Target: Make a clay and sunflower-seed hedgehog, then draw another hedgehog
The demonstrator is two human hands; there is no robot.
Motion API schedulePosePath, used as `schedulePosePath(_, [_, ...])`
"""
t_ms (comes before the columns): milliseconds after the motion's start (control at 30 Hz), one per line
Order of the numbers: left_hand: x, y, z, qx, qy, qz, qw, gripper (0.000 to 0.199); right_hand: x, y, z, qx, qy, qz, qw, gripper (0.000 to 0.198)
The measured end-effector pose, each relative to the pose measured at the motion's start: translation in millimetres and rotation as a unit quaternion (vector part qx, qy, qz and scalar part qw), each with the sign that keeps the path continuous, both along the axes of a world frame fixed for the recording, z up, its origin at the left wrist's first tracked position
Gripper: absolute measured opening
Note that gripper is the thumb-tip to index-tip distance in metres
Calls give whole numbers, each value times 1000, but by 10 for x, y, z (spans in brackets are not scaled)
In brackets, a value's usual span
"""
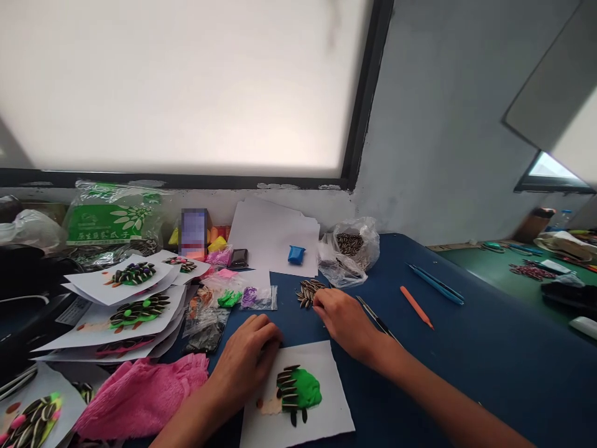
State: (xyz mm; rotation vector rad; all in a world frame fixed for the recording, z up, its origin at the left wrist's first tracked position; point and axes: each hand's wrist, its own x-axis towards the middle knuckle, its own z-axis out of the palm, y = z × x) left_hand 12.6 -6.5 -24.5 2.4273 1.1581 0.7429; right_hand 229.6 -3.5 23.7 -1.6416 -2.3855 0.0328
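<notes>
Currently right hand at seed pile, left hand curled at paper; whether fingers pinch anything, unclear.

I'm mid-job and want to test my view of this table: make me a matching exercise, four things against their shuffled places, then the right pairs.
Things
1. Right hand
2. Left hand
3. Blue packet
4. Orange pen-shaped tool

Places
A. On the blank white sheets
B. At the left edge of the paper bearing the green shape
C. On the blue table, to the right of the hand at the seeds
D. At the small seed pile

Right pairs: 1-D, 2-B, 3-A, 4-C
</notes>
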Motion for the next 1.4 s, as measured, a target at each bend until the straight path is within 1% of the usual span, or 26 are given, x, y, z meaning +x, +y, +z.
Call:
schedulePosePath(33, [-2,1,-2,-1,-1,-1,1000,21,5,-59,40,-15,23,15,1000,13])
schedulePosePath(100, [-7,3,-9,-3,-4,-1,1000,21,9,-190,110,-101,136,47,985,13])
schedulePosePath(133, [-9,3,-12,-4,-4,-1,1000,21,5,-255,134,-130,170,54,975,14])
schedulePosePath(200, [-9,3,-15,-7,-4,0,1000,20,-13,-365,149,-150,209,60,964,18])
schedulePosePath(267, [-7,2,-13,-8,-4,0,1000,20,-41,-435,124,-157,219,65,961,19])
schedulePosePath(467, [-2,0,-1,-7,-8,-1,1000,20,-111,-476,1,-146,207,65,965,21])
schedulePosePath(600, [-2,3,-6,1,-11,3,1000,19,-143,-487,-2,-149,197,60,967,25])
schedulePosePath(767, [-2,6,-14,1,-8,3,1000,19,-177,-490,6,-141,178,55,972,21])
schedulePosePath(1000, [-3,10,-23,2,-11,5,1000,19,-194,-492,-51,-132,155,56,977,18])
schedulePosePath(1167, [-3,13,-25,4,-9,5,1000,19,-211,-494,-51,-134,139,58,979,17])
schedulePosePath(1267, [0,9,-21,5,-12,6,1000,19,-226,-502,-41,-132,117,63,982,19])
schedulePosePath(1400, [5,6,-16,5,-10,11,1000,19,-253,-510,-48,-126,58,63,988,16])
